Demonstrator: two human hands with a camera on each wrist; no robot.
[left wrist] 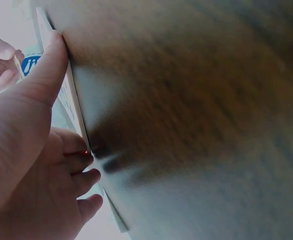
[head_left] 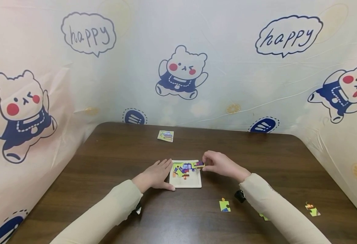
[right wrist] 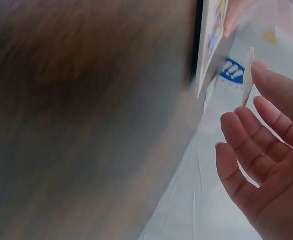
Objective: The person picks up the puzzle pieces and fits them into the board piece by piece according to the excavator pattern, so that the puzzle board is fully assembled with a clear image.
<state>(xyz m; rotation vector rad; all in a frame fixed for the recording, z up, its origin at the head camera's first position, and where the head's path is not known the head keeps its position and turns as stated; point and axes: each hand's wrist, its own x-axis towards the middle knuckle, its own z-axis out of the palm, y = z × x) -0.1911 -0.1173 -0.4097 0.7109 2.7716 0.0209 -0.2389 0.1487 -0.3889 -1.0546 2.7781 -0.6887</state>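
My left hand (head_left: 154, 175) lies flat on the table (head_left: 111, 159), fingers straight. It presses the left edge of the puzzle board (head_left: 186, 183). In the left wrist view my thumb runs along that edge, touching it.

My right hand (head_left: 219, 164) pinches one puzzle piece (head_left: 198, 165) with thumb and fingertips. The piece sits over the board's top right corner, at about 1 o'clock from the board's middle. The right wrist view is blurry, but I think I see the piece edge-on at my fingertip (right wrist: 266, 75), just beside the board's edge.

The board is partly filled with colored bits at the top. Its lower part is bare and white.

A small card (head_left: 165, 136) lies at 12 o'clock, well apart from the board, near the table's far edge. A loose piece (head_left: 224, 205) lies at 5 o'clock, near my right sleeve. Another loose piece (head_left: 312, 209) lies far out at 4 o'clock, near the table's right edge. The wood between the card and the board is open.
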